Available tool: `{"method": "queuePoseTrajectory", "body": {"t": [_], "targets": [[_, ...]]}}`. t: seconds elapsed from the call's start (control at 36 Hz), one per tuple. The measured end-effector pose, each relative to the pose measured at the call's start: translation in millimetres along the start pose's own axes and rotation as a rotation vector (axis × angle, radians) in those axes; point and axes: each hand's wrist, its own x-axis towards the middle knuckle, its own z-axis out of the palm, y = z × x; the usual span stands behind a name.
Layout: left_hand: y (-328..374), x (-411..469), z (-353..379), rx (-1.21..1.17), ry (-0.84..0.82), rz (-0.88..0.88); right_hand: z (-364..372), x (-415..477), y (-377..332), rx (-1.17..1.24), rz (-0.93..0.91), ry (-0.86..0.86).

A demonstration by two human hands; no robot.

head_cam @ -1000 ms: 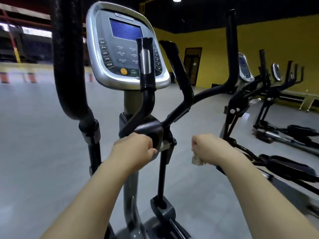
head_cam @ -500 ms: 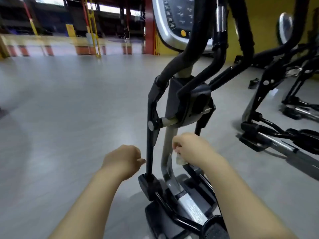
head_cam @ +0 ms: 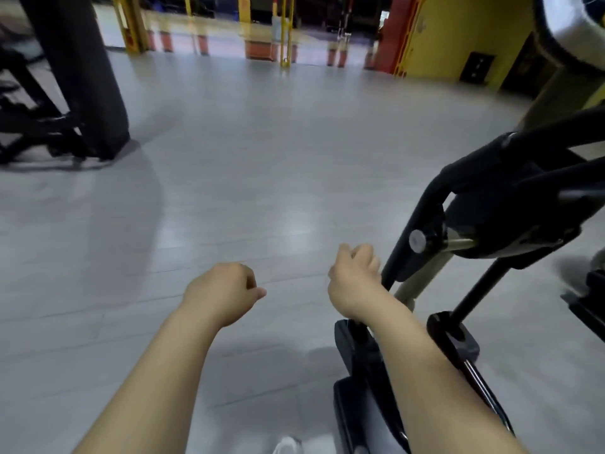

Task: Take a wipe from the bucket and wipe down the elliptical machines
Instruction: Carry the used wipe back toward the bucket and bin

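Note:
The elliptical machine (head_cam: 510,208) fills the right side, with its black swing-arm link (head_cam: 422,217) and beige post (head_cam: 422,280) nearest me. My right hand (head_cam: 355,276) is curled tight against the lower part of that black link. The wipe it held a moment ago is hidden inside the fist. My left hand (head_cam: 222,290) hovers over the grey floor to the left of the machine, its fingers curled in a fist with nothing in it. The bucket is out of view.
Another black machine (head_cam: 82,77) stands at the far left on the grey floor (head_cam: 245,158). Yellow posts (head_cam: 131,24) and a yellow wall (head_cam: 458,34) line the back. The silver console's underside (head_cam: 573,24) hangs at top right. My shoe (head_cam: 288,445) shows at the bottom.
My view has swung left and down, away from the console. My left hand let go of the machine's joint. My right hand moved from the post to the black link.

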Motion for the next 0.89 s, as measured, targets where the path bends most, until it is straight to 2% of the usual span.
{"method": "queuePoseTrajectory", "body": {"t": [0.06,0.19,0.25,0.36,0.42,0.67,0.75,0.89], "targets": [[-6,29,-4,0.007,0.003,-0.018,5,29,-12,0.075,0.037,0.017],[-9,113,-21,0.019,-0.016,-0.029,14,110,-29,0.502,0.055,0.104],[-6,148,-32,0.015,-0.023,-0.028,12,148,-30,0.461,-0.012,0.084],[-1,212,-49,-0.036,0.0,-0.019,-10,212,-39,0.153,-0.131,0.036],[-1,242,-53,-0.051,0.009,-0.005,-21,240,-46,0.075,-0.141,0.004],[-1,406,-68,0.054,-0.037,0.182,-38,379,-70,-0.11,0.011,-0.055],[5,470,-81,0.11,-0.035,0.288,-45,422,-72,-0.078,0.053,0.033],[34,562,-106,0.213,-0.055,0.469,-69,488,-67,-0.063,0.158,0.078]]}}
